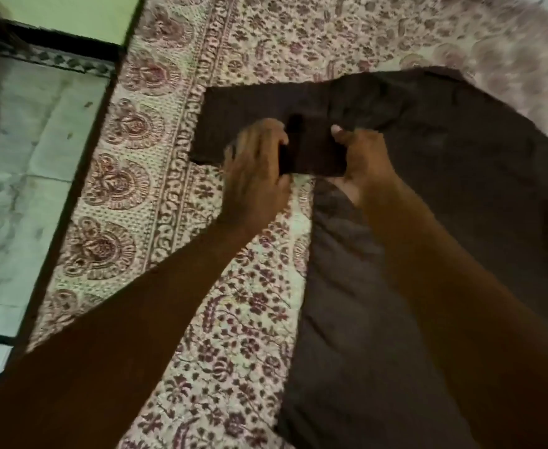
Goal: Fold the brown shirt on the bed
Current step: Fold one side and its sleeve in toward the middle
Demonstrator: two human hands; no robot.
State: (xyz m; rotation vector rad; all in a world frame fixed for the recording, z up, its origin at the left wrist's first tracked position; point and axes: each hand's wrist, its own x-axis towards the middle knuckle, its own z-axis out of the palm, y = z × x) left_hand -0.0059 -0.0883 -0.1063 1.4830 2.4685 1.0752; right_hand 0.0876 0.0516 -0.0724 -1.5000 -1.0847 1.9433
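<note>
The brown shirt [453, 176] lies spread on the bed's patterned cover [240, 319], its body running from the middle to the lower right. One sleeve [250, 108] stretches out to the left. My left hand [256, 170] grips the near edge of that sleeve, fingers curled round the cloth. My right hand [360, 157] pinches the sleeve close beside it, near the shoulder, thumb on top. Both forearms reach in from below and cover part of the shirt's body.
The bed's left edge [81, 176] runs diagonally, with a pale tiled floor [23, 157] beyond it. The floral cover stretches past the shirt toward the top and the right.
</note>
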